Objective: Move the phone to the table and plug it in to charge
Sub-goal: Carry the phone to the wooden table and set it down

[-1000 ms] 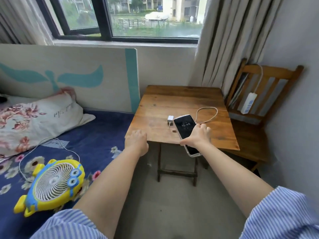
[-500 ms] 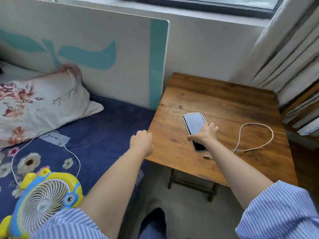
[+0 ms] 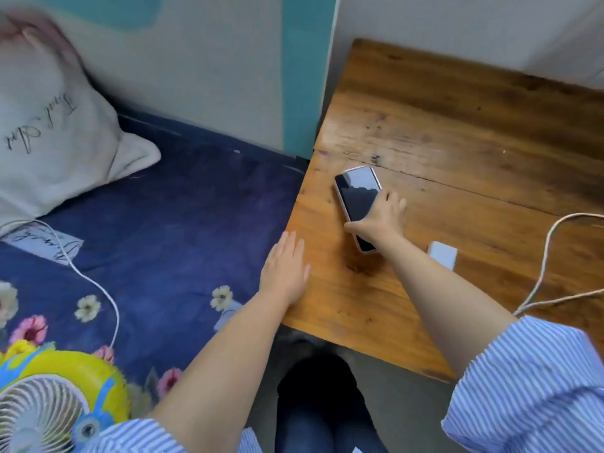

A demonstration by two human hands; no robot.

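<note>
A phone [image 3: 357, 194] with a dark screen and a pale case lies flat on the wooden table [image 3: 457, 132], near its left edge. My right hand [image 3: 380, 220] rests over the phone's near half, thumb on its left side and fingers on its right side. My left hand [image 3: 285, 269] hovers with fingers stretched out over the table's left edge, holding nothing. A white charger block [image 3: 443, 255] lies on the table just right of my right forearm. A white charging cable [image 3: 549, 256] loops on the table at the far right.
Left of the table is a bed with a dark blue floral sheet [image 3: 183, 223], a white pillow [image 3: 55, 125] and a yellow and blue fan [image 3: 55, 397] with its own white cord [image 3: 91, 282]. A white and teal board [image 3: 228, 60] stands behind the bed.
The view has come closer and tilted down. My left hand has opened from a fist and reached the table's edge. The phone's lit screen went dark, and it now lies on the table.
</note>
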